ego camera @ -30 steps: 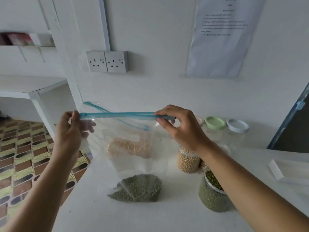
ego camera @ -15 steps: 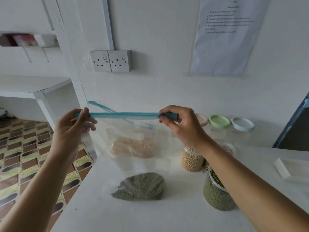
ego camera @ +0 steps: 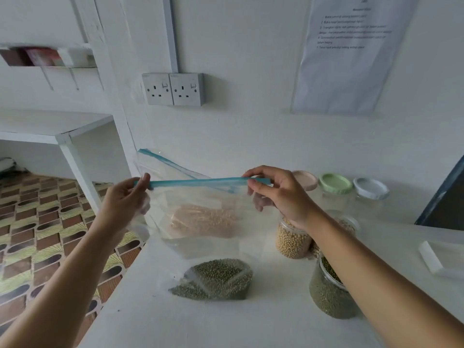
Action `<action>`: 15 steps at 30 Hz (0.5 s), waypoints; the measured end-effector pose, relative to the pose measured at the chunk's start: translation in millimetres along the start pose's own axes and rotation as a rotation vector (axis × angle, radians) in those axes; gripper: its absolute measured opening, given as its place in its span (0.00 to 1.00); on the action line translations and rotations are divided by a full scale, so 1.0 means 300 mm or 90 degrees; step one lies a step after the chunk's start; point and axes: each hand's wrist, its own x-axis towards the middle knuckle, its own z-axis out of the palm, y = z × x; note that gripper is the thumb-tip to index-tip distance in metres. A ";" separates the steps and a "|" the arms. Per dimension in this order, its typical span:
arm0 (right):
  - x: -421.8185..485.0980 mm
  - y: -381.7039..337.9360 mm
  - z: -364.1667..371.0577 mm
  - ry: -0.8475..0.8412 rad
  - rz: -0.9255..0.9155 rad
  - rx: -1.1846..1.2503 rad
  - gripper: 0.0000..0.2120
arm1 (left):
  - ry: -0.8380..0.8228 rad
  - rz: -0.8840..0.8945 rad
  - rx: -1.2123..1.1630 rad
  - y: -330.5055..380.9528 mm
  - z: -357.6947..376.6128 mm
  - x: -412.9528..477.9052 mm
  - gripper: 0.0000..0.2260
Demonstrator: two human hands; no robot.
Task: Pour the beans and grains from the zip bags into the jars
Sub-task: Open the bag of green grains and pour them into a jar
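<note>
Between the pinches: zip strip (ego camera: 200, 182) taut, level.
Left hand (ego camera: 123, 199): clamped on near strip end.
Right hand (ego camera: 278, 194): clamped on opposite end.
Tip: probably slide one pinch along, hold tension.

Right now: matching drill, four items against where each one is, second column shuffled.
1 held bag
2 green-bean bag
3 yellow-bean jar
4 green lid

A by the wall, between pink lid and white lid
B lying flat on the table
C pinched at its blue strip by left hand and right hand
D standing below the right wrist

Pairs: 1-C, 2-B, 3-D, 4-A
</note>
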 end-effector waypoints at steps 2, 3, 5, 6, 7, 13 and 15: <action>-0.001 0.039 0.002 0.037 0.038 0.037 0.04 | -0.016 -0.045 -0.010 -0.022 -0.017 0.004 0.19; -0.004 0.056 0.003 0.057 0.062 0.077 0.03 | -0.026 -0.072 -0.018 -0.031 -0.026 0.005 0.19; -0.015 0.089 0.007 0.079 0.112 0.118 0.02 | -0.053 -0.129 -0.002 -0.058 -0.044 0.015 0.18; -0.021 0.103 0.013 0.084 0.135 0.111 0.02 | -0.069 -0.155 0.016 -0.073 -0.051 0.021 0.17; -0.025 0.119 0.019 0.089 0.160 0.107 0.02 | -0.083 -0.176 0.033 -0.089 -0.055 0.026 0.15; -0.019 0.196 0.047 0.149 0.317 0.153 0.03 | -0.089 -0.195 0.119 -0.178 -0.046 0.101 0.07; -0.013 0.212 0.057 0.179 0.348 0.168 0.04 | -0.092 -0.202 0.144 -0.204 -0.046 0.133 0.07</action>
